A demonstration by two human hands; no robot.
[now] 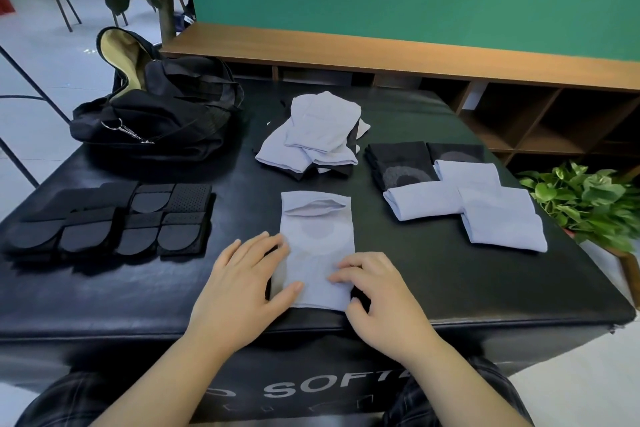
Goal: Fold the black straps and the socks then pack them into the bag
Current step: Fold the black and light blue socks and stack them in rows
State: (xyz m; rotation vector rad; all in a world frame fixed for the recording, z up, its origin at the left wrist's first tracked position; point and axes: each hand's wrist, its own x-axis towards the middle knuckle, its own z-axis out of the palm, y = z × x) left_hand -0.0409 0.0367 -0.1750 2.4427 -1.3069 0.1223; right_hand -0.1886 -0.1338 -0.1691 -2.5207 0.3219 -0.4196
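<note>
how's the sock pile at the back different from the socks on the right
The back pile is loose and heaped; the right group is folded flat, laid side by side. The back pile is mostly pale socks over dark ones; the right group shows dark ones behind pale. Both lie on the black table.
</note>
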